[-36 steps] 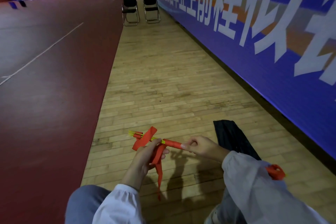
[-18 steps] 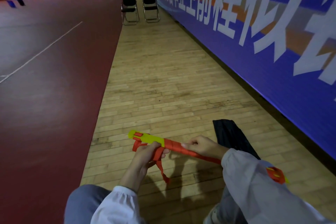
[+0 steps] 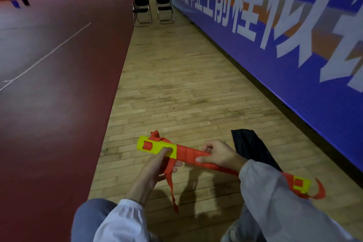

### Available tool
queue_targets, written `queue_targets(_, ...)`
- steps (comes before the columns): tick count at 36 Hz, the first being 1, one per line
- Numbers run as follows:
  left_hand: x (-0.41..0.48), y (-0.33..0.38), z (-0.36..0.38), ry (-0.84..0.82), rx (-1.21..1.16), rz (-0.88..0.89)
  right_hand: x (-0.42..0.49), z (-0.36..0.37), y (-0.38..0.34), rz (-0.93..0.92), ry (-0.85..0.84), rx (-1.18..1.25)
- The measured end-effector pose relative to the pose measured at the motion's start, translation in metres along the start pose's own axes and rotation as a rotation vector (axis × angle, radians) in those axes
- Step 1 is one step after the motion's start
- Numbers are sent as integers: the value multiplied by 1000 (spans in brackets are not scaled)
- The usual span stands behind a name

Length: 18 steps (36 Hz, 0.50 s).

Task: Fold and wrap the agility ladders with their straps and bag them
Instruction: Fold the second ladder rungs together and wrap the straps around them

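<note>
The folded agility ladder is a flat bundle of yellow rungs bound in red strap, held level above the wooden floor. My left hand grips it near the yellow left end, with the thumb on the flat face and a loose red strap tail hanging below. Near the bundle's middle my right hand pinches the wound red strap. The bundle's right end shows past my right sleeve. A black bag lies on the floor behind my right hand.
A long blue banner wall runs along the right. Dark red court flooring lies to the left of the wood strip. Two black folding chairs stand far ahead. My knees fill the bottom of the view.
The bundle has turned from edge-on to flat face up, showing the yellow rungs. Its right end now sticks out past my right sleeve. The strap loop at the left end has been drawn down tighter.
</note>
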State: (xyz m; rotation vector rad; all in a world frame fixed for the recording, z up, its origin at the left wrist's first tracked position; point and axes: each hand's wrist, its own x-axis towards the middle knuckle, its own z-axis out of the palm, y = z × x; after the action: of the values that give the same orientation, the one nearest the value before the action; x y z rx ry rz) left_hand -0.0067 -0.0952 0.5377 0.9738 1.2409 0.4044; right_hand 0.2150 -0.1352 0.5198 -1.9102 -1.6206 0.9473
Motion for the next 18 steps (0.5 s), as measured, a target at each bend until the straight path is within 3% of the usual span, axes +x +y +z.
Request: queue_targets(18,-1,-4,1,46,-73,18,-1,6,8,-60,-39,51)
